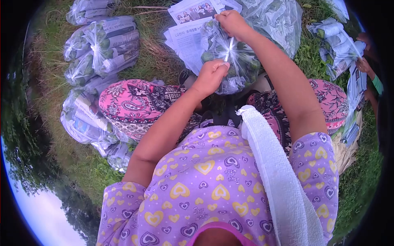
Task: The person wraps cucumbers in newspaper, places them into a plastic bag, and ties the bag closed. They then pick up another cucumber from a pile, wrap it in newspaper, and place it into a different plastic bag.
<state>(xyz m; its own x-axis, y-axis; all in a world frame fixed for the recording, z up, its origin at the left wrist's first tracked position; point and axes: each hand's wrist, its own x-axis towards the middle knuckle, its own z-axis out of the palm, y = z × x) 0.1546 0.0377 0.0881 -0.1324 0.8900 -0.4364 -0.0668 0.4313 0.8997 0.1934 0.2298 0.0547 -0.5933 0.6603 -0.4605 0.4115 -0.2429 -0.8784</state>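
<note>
While your left hand (211, 77) is closed at the gathered neck of the clear plastic bag (237, 69) in front of you, its thin film will likely feel light and slippery; grip the bunched neck, sparing the soft greens (251, 62) inside. Your right hand (233, 25) pinches its far side, near smooth newspaper sheets (184, 43) on coarse grass (150, 57).

lilac heart-print shirt (217, 176), pink paisley trousers (135, 100)

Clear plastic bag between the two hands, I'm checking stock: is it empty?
No, dark green leaves show through the clear plastic bag.
</note>
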